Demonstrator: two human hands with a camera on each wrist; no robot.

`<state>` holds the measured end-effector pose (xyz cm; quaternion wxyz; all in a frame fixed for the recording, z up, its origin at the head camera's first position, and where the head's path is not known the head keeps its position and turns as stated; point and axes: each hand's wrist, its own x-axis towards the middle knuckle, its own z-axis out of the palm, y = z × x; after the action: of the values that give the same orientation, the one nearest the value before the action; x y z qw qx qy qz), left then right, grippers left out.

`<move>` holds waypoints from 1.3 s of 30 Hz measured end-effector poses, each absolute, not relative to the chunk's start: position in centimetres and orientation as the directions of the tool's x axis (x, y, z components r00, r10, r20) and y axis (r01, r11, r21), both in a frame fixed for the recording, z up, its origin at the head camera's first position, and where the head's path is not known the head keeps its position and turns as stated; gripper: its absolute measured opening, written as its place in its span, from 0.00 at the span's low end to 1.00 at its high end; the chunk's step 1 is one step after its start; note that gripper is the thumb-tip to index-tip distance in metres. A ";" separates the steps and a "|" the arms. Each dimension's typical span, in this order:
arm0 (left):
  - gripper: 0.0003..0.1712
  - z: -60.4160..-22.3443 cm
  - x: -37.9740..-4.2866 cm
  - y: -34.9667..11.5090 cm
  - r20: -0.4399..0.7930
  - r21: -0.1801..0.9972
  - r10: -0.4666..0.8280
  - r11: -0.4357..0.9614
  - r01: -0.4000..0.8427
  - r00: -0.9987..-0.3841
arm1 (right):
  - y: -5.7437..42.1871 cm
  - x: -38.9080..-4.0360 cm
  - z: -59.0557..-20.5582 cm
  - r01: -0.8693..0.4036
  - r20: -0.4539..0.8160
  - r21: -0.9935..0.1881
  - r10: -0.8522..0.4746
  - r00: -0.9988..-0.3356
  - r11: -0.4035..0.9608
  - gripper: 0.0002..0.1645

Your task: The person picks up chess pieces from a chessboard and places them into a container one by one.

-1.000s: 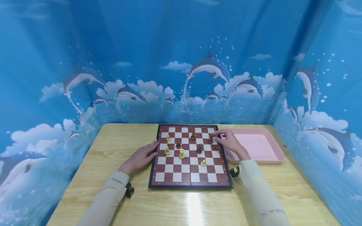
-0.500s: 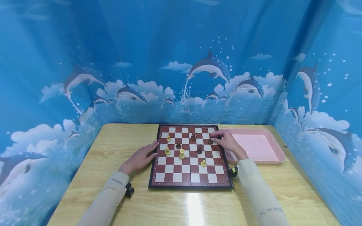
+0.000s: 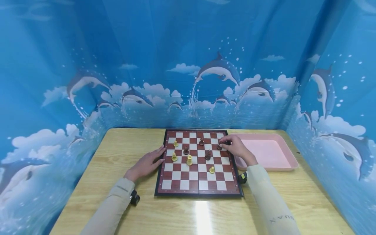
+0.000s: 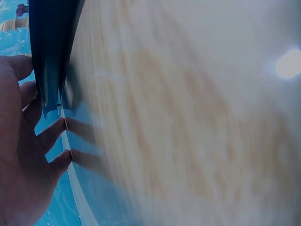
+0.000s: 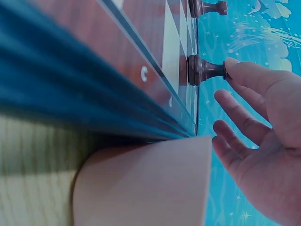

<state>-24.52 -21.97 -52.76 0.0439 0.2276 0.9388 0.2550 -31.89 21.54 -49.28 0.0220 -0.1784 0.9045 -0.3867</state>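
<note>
A folding chessboard (image 3: 191,189) lies flat with several yellow and dark chess pieces standing on it. Near its right edge, my right hand (image 3: 238,149) pinches the top of a dark chess piece (image 5: 202,70) between thumb and index finger. The piece's base is at the board's surface, and its top is covered by the fingertips. My left hand (image 3: 143,166) lies at the board's left edge, fingers extended and thumb touching the border. In the left wrist view, those fingers (image 4: 51,134) reach along the dark side of the board.
A pink tray (image 3: 289,156) stands on the wooden table right of the board, partly under my right hand. Close to the pinched piece are a dark piece (image 3: 208,155) and another dark piece (image 3: 201,141). Dolphin-print curtains (image 3: 188,111) enclose the table's back and sides.
My right hand has shifted very slightly, its wrist drawing a little left, with the fingers still on the same dark piece. The left hand stays in place.
</note>
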 end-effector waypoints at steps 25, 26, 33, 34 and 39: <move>0.36 -52.5 -24.6 -21.9 0.007 0.535 0.424 0.764 0.361 -0.906 | 23.2 -30.8 -47.0 -0.315 0.206 -0.748 -0.246 -0.947 0.585 0.18; 0.36 -52.6 -24.6 -21.9 0.007 0.537 0.423 0.762 0.361 -0.906 | 23.3 -30.8 -47.1 -0.318 0.216 -0.746 -0.239 -0.947 0.585 0.17; 0.36 -52.5 -24.6 -21.9 -0.010 0.561 0.404 0.759 0.330 -0.915 | 24.4 -30.3 -46.9 -0.337 0.272 -0.752 -0.200 -0.941 0.567 0.16; 0.36 -52.5 -24.6 -21.8 -0.007 0.563 0.405 0.758 0.331 -0.914 | 24.6 -30.2 -46.9 -0.344 0.281 -0.753 -0.198 -0.939 0.561 0.16; 0.36 -52.4 -24.5 -21.8 0.002 0.569 0.404 0.751 0.334 -0.915 | 25.2 -29.8 -46.7 -0.378 0.317 -0.758 -0.206 -0.926 0.532 0.14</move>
<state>-24.54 -21.82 -52.42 0.0605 0.1975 0.9338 0.2920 -29.79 25.19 -46.72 -0.0947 -0.1677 0.8700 -0.4538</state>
